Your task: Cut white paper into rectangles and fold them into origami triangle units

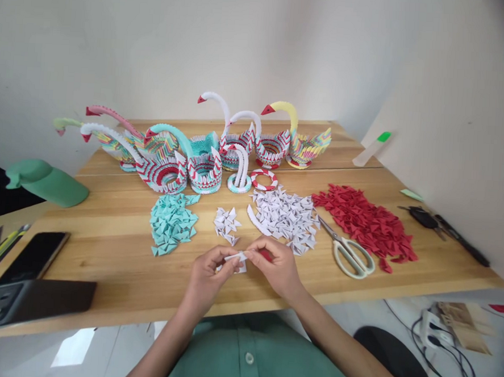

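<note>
Near the table's front edge, my left hand [209, 274] and my right hand [278, 268] meet, both closed on a small white paper piece [240, 258]. Something red shows at the fingers of my right hand. Just beyond my hands lies a small group of folded white pieces [226, 222]. A larger white pile [290, 216] is to its right, with a curved white strip [257, 220] at its left edge. Turquoise pieces [173, 222] are heaped on the left, red pieces [367, 221] on the right.
Several paper swans [163, 171] stand along the back of the wooden table [123, 271]. Two rings, one red and white [264, 180], sit before them. Scissors [352, 258] lie at right. A green bottle [49, 183] and a phone [34, 257] are at left.
</note>
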`<move>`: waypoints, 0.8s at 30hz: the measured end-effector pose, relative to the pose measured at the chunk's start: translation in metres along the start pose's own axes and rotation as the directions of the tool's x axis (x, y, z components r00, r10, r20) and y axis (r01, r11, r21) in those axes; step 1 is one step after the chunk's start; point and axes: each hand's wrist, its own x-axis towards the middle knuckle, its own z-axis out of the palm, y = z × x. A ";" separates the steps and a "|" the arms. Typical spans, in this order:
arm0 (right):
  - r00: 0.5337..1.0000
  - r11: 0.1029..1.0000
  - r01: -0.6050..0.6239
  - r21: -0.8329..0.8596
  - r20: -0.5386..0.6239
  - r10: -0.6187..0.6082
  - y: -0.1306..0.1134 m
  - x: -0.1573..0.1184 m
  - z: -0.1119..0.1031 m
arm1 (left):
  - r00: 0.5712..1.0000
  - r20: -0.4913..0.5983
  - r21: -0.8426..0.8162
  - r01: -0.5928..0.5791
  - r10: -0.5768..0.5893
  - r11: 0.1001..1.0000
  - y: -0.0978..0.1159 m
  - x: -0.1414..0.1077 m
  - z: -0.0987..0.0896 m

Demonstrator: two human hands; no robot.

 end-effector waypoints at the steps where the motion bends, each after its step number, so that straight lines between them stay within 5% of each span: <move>1: 1.000 1.000 -0.002 -0.001 -0.003 0.002 0.000 0.000 0.000 | 1.000 0.002 0.005 0.000 0.000 1.000 0.000 0.000 0.000; 18: 0.995 0.992 -0.103 0.078 0.010 0.102 0.003 -0.002 0.001 | 0.996 0.000 -0.028 0.087 -0.087 0.996 -0.002 0.000 0.000; 24: 0.961 0.943 -0.258 0.210 0.155 0.228 0.005 0.000 0.001 | 0.997 -0.058 -0.024 0.058 -0.059 0.998 0.002 0.001 0.001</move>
